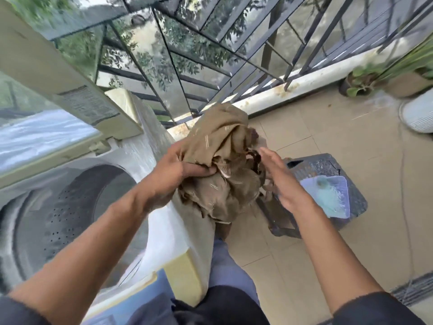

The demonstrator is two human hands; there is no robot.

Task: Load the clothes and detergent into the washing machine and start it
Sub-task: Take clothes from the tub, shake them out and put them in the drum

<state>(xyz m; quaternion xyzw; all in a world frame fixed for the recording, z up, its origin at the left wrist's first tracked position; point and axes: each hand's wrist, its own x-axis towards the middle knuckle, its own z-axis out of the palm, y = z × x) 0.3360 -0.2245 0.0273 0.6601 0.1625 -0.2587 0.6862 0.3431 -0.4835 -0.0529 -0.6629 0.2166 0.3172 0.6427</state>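
A top-loading washing machine (161,207) stands at the left with its lid (35,73) raised and its perforated drum (61,221) showing. A bundle of brown clothes (220,165) is held above the machine's right edge. My left hand (173,174) grips the bundle from the left, fingers curled into the cloth. My right hand (278,181) is at the bundle's right side with straight fingers; whether it touches the cloth I cannot tell. A white tray with pale blue powder (330,195) lies on a dark stool (353,195) to the right.
A metal railing (210,73) runs along the balcony's far edge over a white kerb. Potted plants (360,83) and a white ribbed container (417,113) stand at the far right. The floor is beige tile (328,137). A floor drain grate (412,289) lies at the lower right.
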